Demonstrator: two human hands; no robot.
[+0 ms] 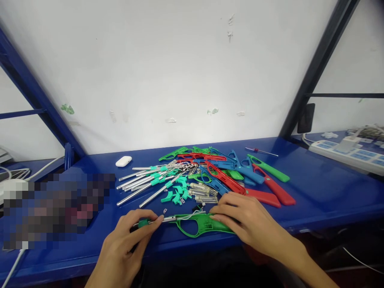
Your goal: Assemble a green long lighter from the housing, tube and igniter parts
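Note:
A green plastic lighter shell (199, 225) lies near the front edge of the blue bench (330, 192), with a thin white wire on it and a metal tube with a green collar (150, 221) sticking out to the left. My left hand (126, 244) pinches that tube end between thumb and fingers. My right hand (249, 220) rests on the shell's right end, fingers curled and pressing it down.
Behind the hands lie a pile of green, red and blue shells (228, 172), several metal tubes with teal collars (147, 180), teal clips (178, 192) and small glass-like cartridges (204, 192). A white earbud case (123, 161), a thin screwdriver (261, 151), a power strip (351, 154) and a blurred patch at left.

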